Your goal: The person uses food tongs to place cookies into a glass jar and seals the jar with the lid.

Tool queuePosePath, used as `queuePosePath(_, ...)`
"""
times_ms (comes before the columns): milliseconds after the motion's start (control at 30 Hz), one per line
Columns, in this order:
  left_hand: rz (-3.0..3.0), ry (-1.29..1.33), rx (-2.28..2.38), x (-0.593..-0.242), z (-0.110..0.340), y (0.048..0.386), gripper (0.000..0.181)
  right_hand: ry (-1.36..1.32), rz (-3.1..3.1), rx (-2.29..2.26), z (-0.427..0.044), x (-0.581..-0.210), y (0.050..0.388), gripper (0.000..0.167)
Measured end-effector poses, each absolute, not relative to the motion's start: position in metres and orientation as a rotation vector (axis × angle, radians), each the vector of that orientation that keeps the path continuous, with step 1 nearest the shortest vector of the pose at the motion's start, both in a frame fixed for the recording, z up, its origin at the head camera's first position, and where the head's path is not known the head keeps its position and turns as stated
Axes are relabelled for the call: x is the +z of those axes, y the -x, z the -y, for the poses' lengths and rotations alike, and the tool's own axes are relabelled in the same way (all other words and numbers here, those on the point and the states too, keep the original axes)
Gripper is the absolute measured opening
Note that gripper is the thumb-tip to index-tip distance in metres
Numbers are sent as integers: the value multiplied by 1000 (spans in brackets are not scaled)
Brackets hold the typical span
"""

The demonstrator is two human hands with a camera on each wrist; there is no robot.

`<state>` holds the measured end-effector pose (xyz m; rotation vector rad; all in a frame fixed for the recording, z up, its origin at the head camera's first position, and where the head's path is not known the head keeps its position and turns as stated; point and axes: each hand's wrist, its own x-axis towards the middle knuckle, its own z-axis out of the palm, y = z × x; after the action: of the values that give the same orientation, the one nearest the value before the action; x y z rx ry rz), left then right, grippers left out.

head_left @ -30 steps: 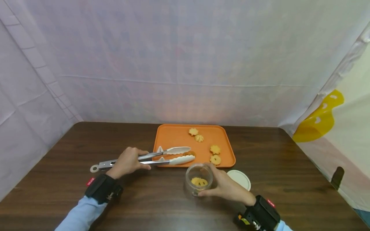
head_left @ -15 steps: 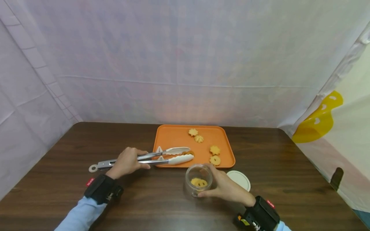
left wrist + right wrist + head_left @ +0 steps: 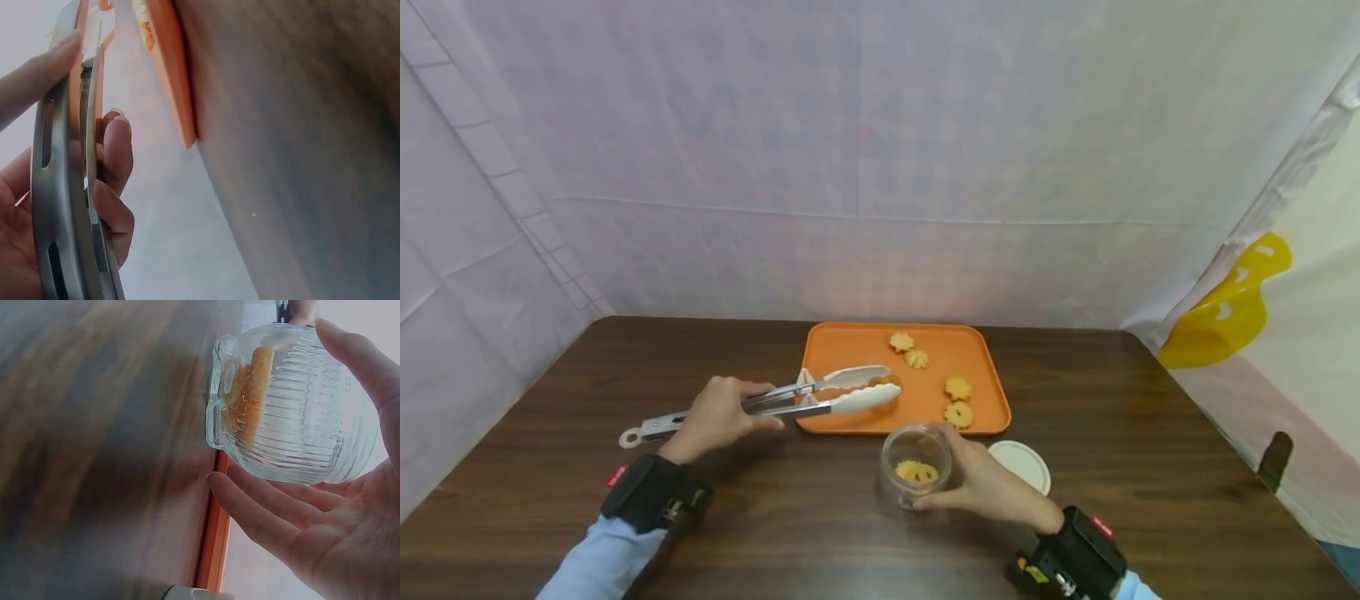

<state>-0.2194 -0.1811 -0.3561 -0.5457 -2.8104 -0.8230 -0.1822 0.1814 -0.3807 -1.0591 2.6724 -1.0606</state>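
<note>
Fingers [image 3: 117, 153] of our left hand [image 3: 717, 417] are clamped on a pair of metal tongs [image 3: 812, 408], thumb along one arm and fingertips on the other. We hold the tongs' pale tips over an orange tray [image 3: 842, 350], with a browner cookie [image 3: 882, 380] between them; we cannot tell whether it touches the tray. Our right hand [image 3: 973, 483] grips a glass jar [image 3: 306, 412], thumb on one side and fingers on the other. We have the jar upright on the dark worktop [image 3: 775, 525], just in front of the tray, with pale cookies [image 3: 917, 472] at its bottom. On the tray we see two cookies [image 3: 917, 359] near the far edge and two more [image 3: 958, 388] toward the right. Just beside our right hand lies a pale round lid [image 3: 1021, 467].
</note>
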Motion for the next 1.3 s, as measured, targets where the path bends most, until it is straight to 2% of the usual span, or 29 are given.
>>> queuePosePath(200,2777,558,-867,-349,187,216,52,1042,-2658,-1065,-181,-381,182,78)
queuePosePath(1167,2572,935,-1048,-337,192,200,46,1037,-2694,-1037,-182,-380,180,80)
queuePosePath(1300,2583,975,-1081,-336,193,197,46,1014,-2695,-1014,-182,-378,179,90)
